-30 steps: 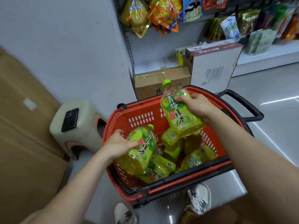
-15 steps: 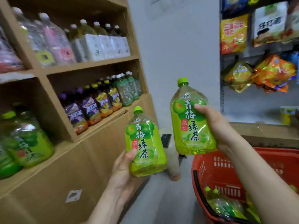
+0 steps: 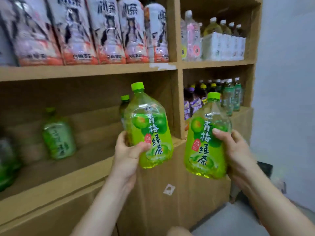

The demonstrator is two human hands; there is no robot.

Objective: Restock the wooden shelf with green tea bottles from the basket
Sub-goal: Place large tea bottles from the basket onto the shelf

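Observation:
My left hand (image 3: 127, 155) grips a green tea bottle (image 3: 148, 126) upright by its lower body, in front of the wooden shelf's (image 3: 88, 72) middle compartment. My right hand (image 3: 233, 150) holds a second green tea bottle (image 3: 204, 143) upright, lower and to the right, before the shelf's vertical divider. Inside that compartment stand more green tea bottles: one (image 3: 58, 135) at the left, another (image 3: 124, 103) partly hidden behind the left-hand bottle, one (image 3: 6, 160) at the far left edge. The basket is out of view.
Large white-labelled bottles (image 3: 105, 31) fill the shelf above. The right compartments hold pale bottles (image 3: 221, 43) above and purple and green small bottles (image 3: 228, 97) below. A grey wall (image 3: 286, 82) lies to the right, with a dark object (image 3: 265, 167) low beside it.
I have turned from the basket to the shelf. Both hands lifted their bottles out of the basket and carried them up close to the middle compartment.

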